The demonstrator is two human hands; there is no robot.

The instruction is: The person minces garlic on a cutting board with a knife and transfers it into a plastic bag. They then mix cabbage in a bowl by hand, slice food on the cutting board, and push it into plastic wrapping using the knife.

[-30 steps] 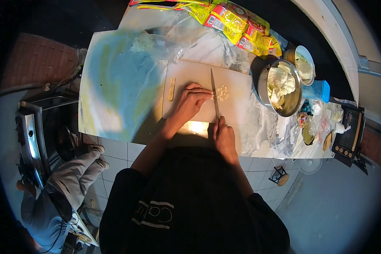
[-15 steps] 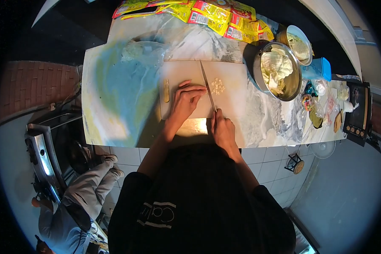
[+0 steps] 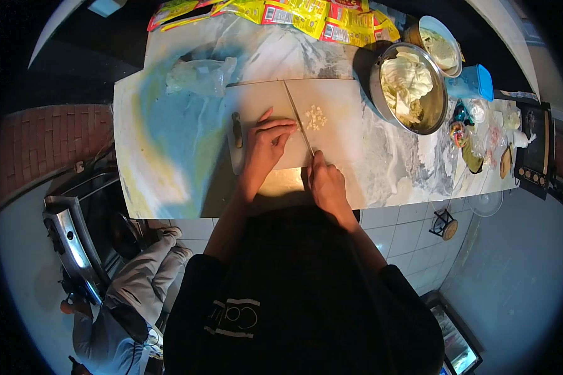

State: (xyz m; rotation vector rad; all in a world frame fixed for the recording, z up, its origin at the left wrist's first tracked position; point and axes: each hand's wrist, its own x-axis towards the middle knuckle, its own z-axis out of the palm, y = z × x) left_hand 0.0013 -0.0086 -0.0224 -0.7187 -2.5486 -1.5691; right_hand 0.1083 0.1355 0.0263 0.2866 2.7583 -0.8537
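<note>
My right hand is wrapped round the handle of a kitchen knife. Its long blade lies slanted across a pale cutting board, the tip towards the far edge. Just left of the blade is my left hand, fingers drawn together, fingertips almost at the steel. Whatever small thing they pinch is too hidden to name. Small pale chopped pieces lie in a loose heap on the board, right of the blade. A slot in the board shows left of my left hand.
A metal bowl of cabbage leaves stands at the right, with another bowl behind. Yellow-red packets line the back; a clear plastic bag lies back left. Another person is at lower left near a stove.
The camera view has shifted, so the board and table sit a little higher and further left. Both hands and the knife keep nearly the same place over the board.
</note>
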